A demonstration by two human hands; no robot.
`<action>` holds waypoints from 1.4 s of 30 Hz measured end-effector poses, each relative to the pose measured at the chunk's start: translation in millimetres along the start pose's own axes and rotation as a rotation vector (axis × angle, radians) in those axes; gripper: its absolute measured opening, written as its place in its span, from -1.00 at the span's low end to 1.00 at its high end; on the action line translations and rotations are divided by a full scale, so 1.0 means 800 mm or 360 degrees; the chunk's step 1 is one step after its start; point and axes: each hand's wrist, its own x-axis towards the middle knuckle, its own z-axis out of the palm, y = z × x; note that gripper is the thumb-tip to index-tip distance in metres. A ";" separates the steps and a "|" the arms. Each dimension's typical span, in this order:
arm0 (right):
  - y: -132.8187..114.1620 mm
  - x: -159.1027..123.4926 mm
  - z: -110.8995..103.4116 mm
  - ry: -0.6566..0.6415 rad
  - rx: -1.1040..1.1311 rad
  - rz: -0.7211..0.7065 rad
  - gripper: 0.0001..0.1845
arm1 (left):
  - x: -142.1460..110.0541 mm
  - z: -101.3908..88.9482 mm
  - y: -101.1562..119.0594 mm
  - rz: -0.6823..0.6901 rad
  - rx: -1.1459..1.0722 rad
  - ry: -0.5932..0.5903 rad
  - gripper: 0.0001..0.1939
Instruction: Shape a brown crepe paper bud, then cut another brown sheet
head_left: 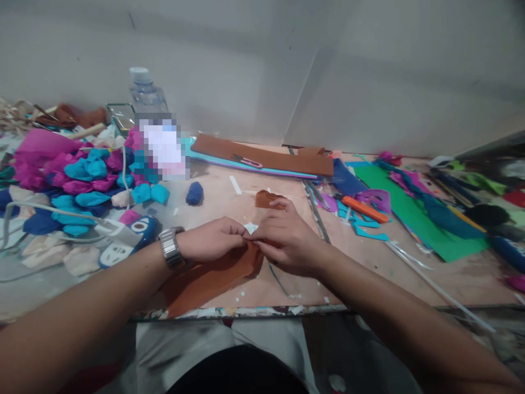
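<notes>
A brown sheet [211,279], paper or cloth, lies at the front edge of the table with its upper right corner raised. My left hand [215,239], below a metal wristwatch [169,247], pinches that corner between thumb and forefinger. From the other side my right hand [289,236] closes on the same corner, its fingertips touching those of the left. Between them shows a small white scrap [251,227]. Just beyond my right fingers rests a smaller brown piece [266,198]. The exact fold at the fingertips is hidden.
Pink, blue and cream bundles [86,164] pile up at left beside a blue-and-white device [131,241] with a cable. A bottle [147,93] stands behind. A pink cutter [247,161] lies on a brown strip [287,158]. At right are an orange cutter [365,209] and green sheet [422,213].
</notes>
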 end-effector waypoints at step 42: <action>0.000 0.000 -0.002 0.0000 0.0142 0.0237 -0.89 | -0.009 0.011 0.016 0.0321 0.0843 0.0382 -0.64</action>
